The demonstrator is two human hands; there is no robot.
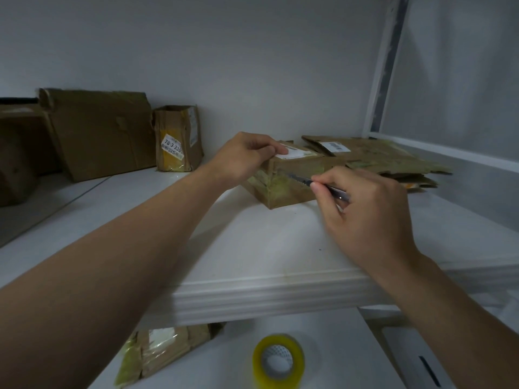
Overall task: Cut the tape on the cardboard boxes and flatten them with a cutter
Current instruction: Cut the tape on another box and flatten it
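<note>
Your left forearm [112, 262] is stretching long across the frame, and your left hand [244, 158] is curling its fingers over the top edge of the small brown cardboard box [292, 192], thumb side toward you. You're pinning it down so it isn't sliding while the blade is working. That box is sitting on the white desk [280, 248], toward the back, right at the middle of your view.

Your right hand [365, 214] is pinching the slim silver cutter [320, 185] pen-style between thumb and fingertips. The blade is lying flat along the box's front face, up near the top edge where the yellowish tape is wrapping round. My read: you're slitting that seam, and the low angle is keeping the edge pointed away from your holding fingers.

Just behind the box, a stack of flattened brown cardboard [387, 161] is piling up on the right. Off left, a large creased brown carton [104, 133] and a narrow taped box with a white label [178, 138] are leaning against the pale grey wall [252, 51], waiting. Below the desk's edge, a yellow-rimmed roll of clear tape [278, 360] and a taped brown parcel [165, 349] are lying on a lower white surface. The light is dim.
</note>
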